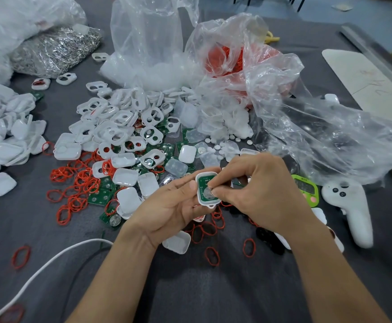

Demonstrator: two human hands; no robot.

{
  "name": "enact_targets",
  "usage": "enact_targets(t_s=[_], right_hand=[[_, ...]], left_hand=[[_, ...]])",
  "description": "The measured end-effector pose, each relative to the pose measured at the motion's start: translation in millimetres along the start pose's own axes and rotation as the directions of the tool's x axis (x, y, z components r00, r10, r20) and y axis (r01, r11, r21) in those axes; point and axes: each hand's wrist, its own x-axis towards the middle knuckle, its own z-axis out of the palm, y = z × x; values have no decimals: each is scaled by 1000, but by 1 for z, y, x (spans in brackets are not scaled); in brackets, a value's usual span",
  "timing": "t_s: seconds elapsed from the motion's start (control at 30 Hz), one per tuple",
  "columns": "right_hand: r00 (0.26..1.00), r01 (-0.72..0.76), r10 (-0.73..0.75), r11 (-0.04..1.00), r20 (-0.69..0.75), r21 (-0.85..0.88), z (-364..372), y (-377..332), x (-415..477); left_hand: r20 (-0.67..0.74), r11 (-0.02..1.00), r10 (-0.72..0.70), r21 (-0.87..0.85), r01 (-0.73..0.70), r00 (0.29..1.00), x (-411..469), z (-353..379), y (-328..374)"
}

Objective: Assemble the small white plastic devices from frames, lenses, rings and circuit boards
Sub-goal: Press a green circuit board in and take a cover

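Left hand (167,210): fingers curled around a white frame (199,198), held just above the worktop (190,287) near its front edge. A green circuit board (204,183) sits inside the frame, face up. Right hand (260,192): thumb and forefinger clamped on a small round disc (207,194) against the board; clear or silvery, cannot tell. Red rings (78,180) and spare frames (120,127) lie scattered to the left.
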Motion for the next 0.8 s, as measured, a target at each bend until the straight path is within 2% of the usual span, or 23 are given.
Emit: enact_targets(t_s=[0.5,0.8], right_hand=[[1000,8,-9,1000,-19,-12,0,1,-5],[996,44,-54,990,-72,-137,3,-9,-11]], left_hand=[[42,999,6,49,-8,999,1,-3,1],[56,999,7,39,-9,998,1,-4,0]])
